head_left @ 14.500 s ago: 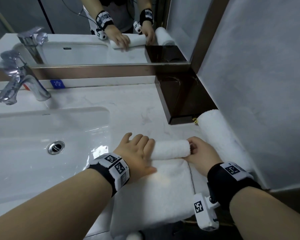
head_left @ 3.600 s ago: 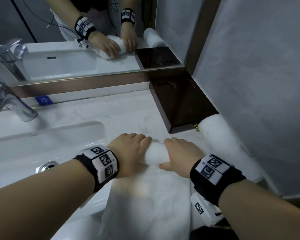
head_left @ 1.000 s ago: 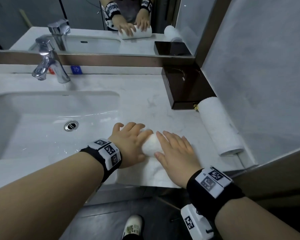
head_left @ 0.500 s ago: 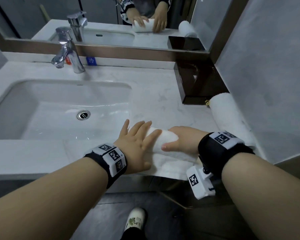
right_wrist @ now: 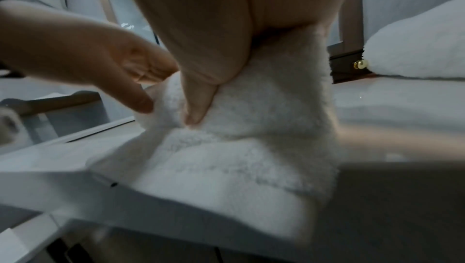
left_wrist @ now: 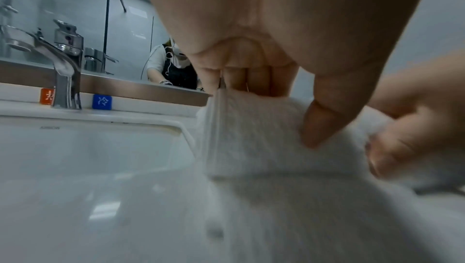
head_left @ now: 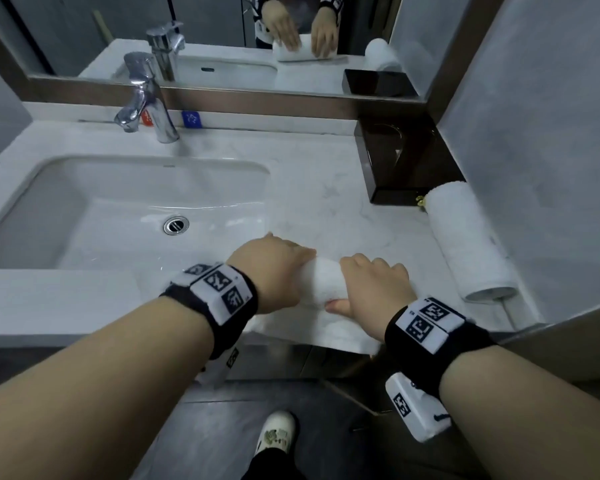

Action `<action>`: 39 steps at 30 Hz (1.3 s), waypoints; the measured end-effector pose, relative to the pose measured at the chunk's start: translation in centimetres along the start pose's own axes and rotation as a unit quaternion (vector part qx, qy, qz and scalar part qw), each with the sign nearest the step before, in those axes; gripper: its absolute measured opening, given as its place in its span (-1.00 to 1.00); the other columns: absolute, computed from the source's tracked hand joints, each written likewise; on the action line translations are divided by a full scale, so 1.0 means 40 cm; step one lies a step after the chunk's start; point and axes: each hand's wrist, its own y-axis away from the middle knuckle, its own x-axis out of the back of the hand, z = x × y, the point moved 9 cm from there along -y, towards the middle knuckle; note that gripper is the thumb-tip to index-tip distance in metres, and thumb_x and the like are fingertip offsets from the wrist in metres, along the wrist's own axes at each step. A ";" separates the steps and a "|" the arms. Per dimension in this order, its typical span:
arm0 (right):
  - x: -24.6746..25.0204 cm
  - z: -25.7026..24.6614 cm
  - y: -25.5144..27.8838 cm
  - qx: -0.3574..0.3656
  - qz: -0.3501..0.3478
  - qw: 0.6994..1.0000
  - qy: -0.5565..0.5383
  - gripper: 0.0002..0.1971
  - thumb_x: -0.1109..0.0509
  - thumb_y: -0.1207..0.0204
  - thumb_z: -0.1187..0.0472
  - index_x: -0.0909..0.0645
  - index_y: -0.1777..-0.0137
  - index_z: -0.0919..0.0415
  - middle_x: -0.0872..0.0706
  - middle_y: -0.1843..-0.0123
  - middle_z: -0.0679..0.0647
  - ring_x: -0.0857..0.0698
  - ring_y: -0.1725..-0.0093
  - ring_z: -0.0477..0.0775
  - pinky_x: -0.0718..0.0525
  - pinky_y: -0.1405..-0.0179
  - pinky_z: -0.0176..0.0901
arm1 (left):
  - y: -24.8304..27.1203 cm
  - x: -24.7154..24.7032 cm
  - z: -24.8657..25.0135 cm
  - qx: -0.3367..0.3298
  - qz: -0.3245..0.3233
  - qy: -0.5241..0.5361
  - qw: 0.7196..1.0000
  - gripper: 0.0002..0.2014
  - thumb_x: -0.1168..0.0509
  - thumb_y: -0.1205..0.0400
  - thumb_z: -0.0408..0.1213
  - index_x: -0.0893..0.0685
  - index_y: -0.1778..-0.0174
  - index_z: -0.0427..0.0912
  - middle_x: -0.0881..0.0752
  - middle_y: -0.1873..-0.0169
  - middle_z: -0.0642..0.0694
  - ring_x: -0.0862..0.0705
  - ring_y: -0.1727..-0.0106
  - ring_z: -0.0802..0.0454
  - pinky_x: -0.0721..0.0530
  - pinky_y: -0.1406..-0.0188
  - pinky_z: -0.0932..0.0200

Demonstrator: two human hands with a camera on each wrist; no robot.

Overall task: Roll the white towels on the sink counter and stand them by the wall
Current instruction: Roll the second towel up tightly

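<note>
A white towel (head_left: 323, 284) lies half rolled near the counter's front edge, its flat tail (head_left: 329, 332) reaching over that edge. My left hand (head_left: 288, 263) grips the roll's left end, fingers over the top and thumb on the near side of the towel (left_wrist: 251, 138). My right hand (head_left: 369, 277) grips the right end the same way, thumb pressed into the towel (right_wrist: 264, 108). A finished rolled towel (head_left: 465, 244) lies on its side along the right wall, also seen as a rolled towel (right_wrist: 415, 52) in the right wrist view.
The sink basin (head_left: 84, 188) and chrome faucet (head_left: 146, 98) fill the left of the marble counter (head_left: 319, 174). A dark brown box (head_left: 402, 161) sits in the back right corner, touching the finished roll. A mirror (head_left: 222, 36) runs behind.
The roll has grown thicker and the flat tail shorter. My left fingers, spread flat half a second ago, now curl over the roll, and my right hand sits on top of it.
</note>
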 end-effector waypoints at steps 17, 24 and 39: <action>0.010 0.023 -0.018 0.001 -0.106 0.990 -0.092 -0.28 -0.31 -0.27 -0.51 -0.43 -0.32 -0.09 -0.56 -0.18 -0.09 -0.56 -0.13 0.10 -0.47 -0.11 0.14 | -0.108 -0.073 0.025 0.016 -0.148 -0.103 0.983 -0.53 -0.48 -0.45 -0.11 -0.51 -0.25 -0.05 -0.68 0.05 0.01 -0.74 0.09 -0.03 -0.71 0.18 0.10; -0.003 0.061 -0.101 0.007 -0.265 0.945 -0.192 -0.35 -0.33 -0.34 -0.49 -0.58 -0.14 0.06 -0.74 0.04 -0.02 -0.69 0.04 0.03 -0.64 -0.13 -0.01 | -0.175 -0.058 -0.003 -0.002 -0.105 -0.078 0.991 -0.56 -0.47 -0.39 -0.03 -0.51 -0.14 0.02 -0.60 0.21 0.09 -0.64 0.26 0.03 -0.47 0.41 0.15; 0.009 0.174 -0.255 -0.068 -0.178 0.969 -0.155 -0.29 -0.49 -0.07 -0.47 -0.45 -0.04 0.01 -0.58 0.18 -0.15 -0.58 0.21 -0.10 -0.55 0.25 -0.08 | -0.373 -0.001 -0.019 -0.088 -0.006 -0.105 0.991 -0.61 -0.42 -0.37 -0.04 -0.43 -0.02 0.04 -0.58 0.19 0.05 -0.52 0.25 -0.04 -0.43 0.29 0.08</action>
